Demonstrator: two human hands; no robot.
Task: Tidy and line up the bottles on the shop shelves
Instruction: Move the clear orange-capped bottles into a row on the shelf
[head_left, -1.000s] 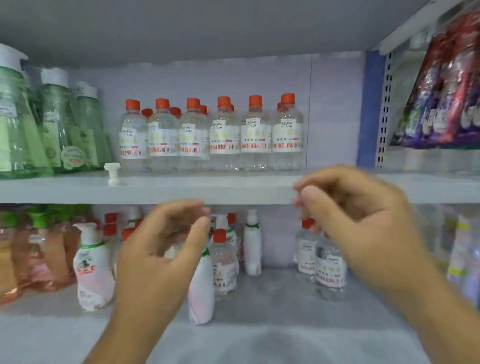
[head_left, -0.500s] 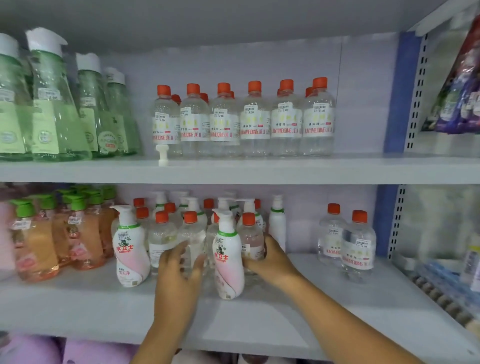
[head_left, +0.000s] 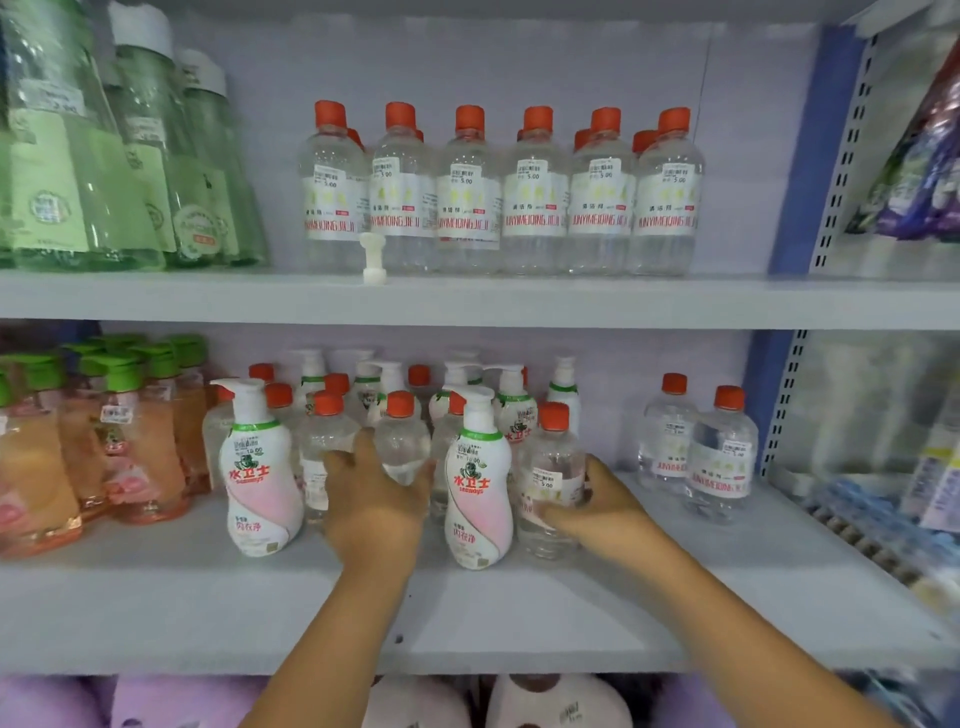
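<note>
On the middle shelf (head_left: 467, 613) the left hand (head_left: 371, 499) is curled round a clear bottle with an orange cap (head_left: 401, 441) in the jumbled middle cluster, fingers wrapped about its lower body, while the right hand (head_left: 597, 506) grips another clear orange-capped bottle (head_left: 551, 478) at the right edge of that cluster, thumb in front and fingers behind, just below its white price label. Both stand upright among white and pink pump bottles (head_left: 260, 467), which crowd close on either side. These clear bottles look full of liquid, so I judge them moderately heavy for their size, with thin plastic walls that would give a little under a hard squeeze; the smooth sides and glossy labels may be slippery. The waist or lower body, where the hands already sit, seems the soundest hold, since lifting by the cap would let the bottle swing into its neighbours. The tall pump bottles look top-heavy and easy to knock over, so the grasped bottles are best lifted straight up and clear. Two matching bottles (head_left: 696, 441) stand well apart to the right, a likely place to line them up
</note>
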